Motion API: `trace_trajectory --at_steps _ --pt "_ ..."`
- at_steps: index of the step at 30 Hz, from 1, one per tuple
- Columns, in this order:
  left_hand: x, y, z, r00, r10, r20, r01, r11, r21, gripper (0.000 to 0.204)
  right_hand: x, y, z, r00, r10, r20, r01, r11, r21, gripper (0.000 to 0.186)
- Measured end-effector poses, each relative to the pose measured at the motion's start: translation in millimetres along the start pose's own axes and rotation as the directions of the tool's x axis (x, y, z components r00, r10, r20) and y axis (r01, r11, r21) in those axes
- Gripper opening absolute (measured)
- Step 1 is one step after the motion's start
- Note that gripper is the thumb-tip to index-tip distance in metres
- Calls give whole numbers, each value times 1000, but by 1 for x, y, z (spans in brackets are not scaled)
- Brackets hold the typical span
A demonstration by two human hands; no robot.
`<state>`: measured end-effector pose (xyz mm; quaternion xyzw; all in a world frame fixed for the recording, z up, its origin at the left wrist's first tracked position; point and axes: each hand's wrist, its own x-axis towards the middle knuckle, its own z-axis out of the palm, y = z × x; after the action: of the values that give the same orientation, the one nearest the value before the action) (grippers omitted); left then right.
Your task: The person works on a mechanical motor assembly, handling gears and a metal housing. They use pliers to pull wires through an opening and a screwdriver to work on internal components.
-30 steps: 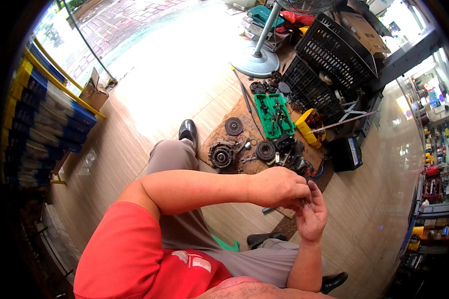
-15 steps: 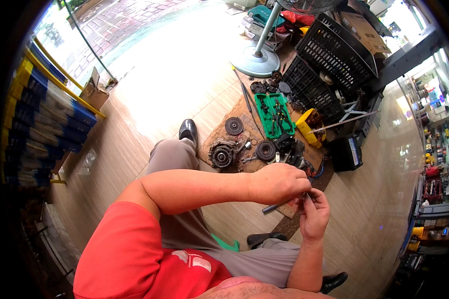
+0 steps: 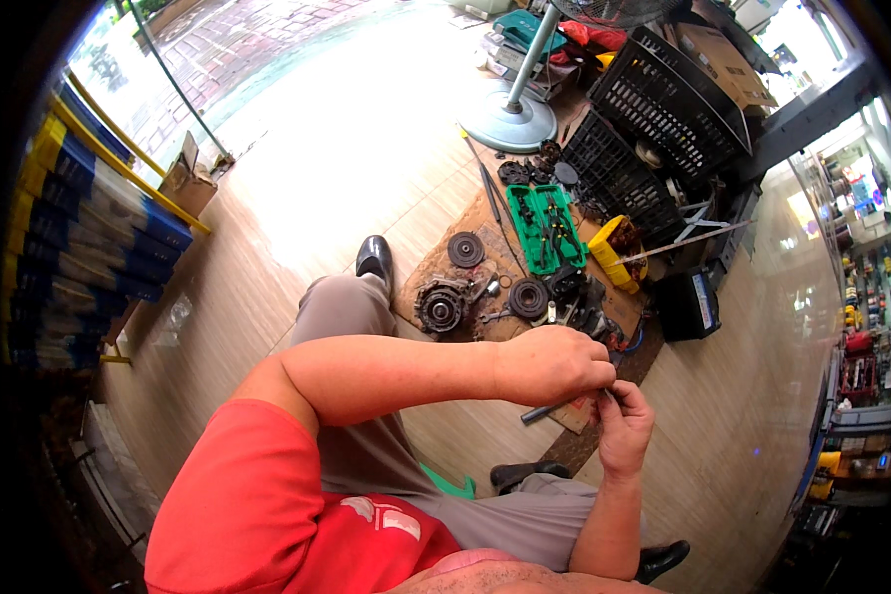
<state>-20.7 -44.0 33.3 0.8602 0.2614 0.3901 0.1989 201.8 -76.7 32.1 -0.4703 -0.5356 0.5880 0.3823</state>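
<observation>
My left arm reaches across to the right, and my left hand [image 3: 556,362] is closed, its fingers curled down. Just below it my right hand [image 3: 626,428] pinches with thumb and forefinger. Between the two hands' fingertips is a small thin greyish piece [image 3: 610,396], mostly hidden by fingers and too small to name. Beyond my hands, on a cardboard sheet, lie a greasy round metal housing [image 3: 442,307], a grooved pulley [image 3: 528,297] and a dark disc [image 3: 465,249]. A dark tube [image 3: 538,414] pokes out under my left wrist.
A green tool case [image 3: 544,230] lies opened behind the parts, beside a cut yellow container [image 3: 618,252]. Black crates [image 3: 663,94], a black battery-like box [image 3: 687,305] and a fan base [image 3: 508,119] stand farther right and back. Blue boxes on a yellow rack [image 3: 99,228] line the left.
My left hand and the right fingertips have shifted very slightly, and the small piece shows less between them. The parts on the floor stay where they were.
</observation>
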Motion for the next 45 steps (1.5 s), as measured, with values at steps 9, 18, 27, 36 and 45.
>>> trace_trajectory --at_steps 9,18,27,36,45 --pt "3 -5 -13 998 -58 -33 61 994 90 20 2 -6 5 999 3 -42 -16 957 -290 5" --pt "7 -7 -25 977 -128 -169 153 978 145 23 5 -10 -2 992 14 -122 -63 908 -415 8" --pt "2 -8 -9 996 -43 -72 49 996 79 21 3 -2 7 997 77 32 -69 977 -201 20" --pt "-1 -4 -4 998 -7 59 2 997 83 15 -1 -4 9 997 36 71 -23 984 -175 16" --pt "1 -7 -10 996 15 92 -20 998 57 13 -3 -1 9 992 -122 27 124 933 -338 11"
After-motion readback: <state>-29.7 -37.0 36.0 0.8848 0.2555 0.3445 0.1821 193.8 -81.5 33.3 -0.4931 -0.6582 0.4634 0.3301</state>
